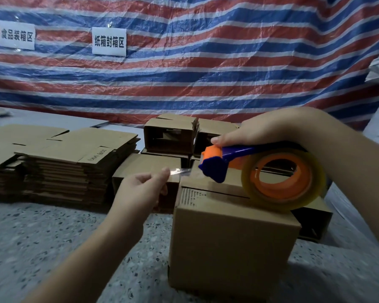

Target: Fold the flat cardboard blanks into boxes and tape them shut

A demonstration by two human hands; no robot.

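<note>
The left hand (143, 185) pinches the free end of the clear tape strip (179, 171) between thumb and fingertips, holding it taut just off the box's far left corner; the right hand (269, 132) is wrapped over the handle of the blue-and-orange tape dispenser (219, 165), its thumb lying along the top, and the roll of clear tape (282, 178) sits low over the top of the folded cardboard box (230, 243) (it looks to be touching the flaps, though blur makes that hard to settle); the box stands upright on the speckled floor (53, 248), its top flaps closed with the seam showing. To the left lies a stack of flat cardboard blanks (53, 162); behind are several folded boxes (170, 136) on their sides; a striped tarpaulin (206, 62) with two paper signs (109, 41) hangs at the back.
</note>
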